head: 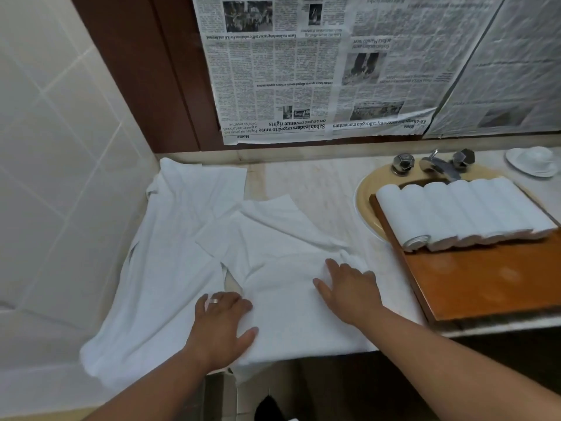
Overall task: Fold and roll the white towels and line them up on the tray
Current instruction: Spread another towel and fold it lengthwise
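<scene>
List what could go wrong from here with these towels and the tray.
1. The towel under the left hand and right hand overhangs the counter's front edge; it may slide off if the hands lift.
2. It overlaps the loose towels, so pulling it may drag them along.
3. The tray sits partly over the sink, with the rolled towels near the faucet; a nudge might tip it or wet them.

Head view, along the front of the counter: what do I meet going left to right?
Tiled wall → left hand → right hand → wooden tray holding the rolled towels. Both hands press flat on the spread white towel, which spans too much to place.
</scene>
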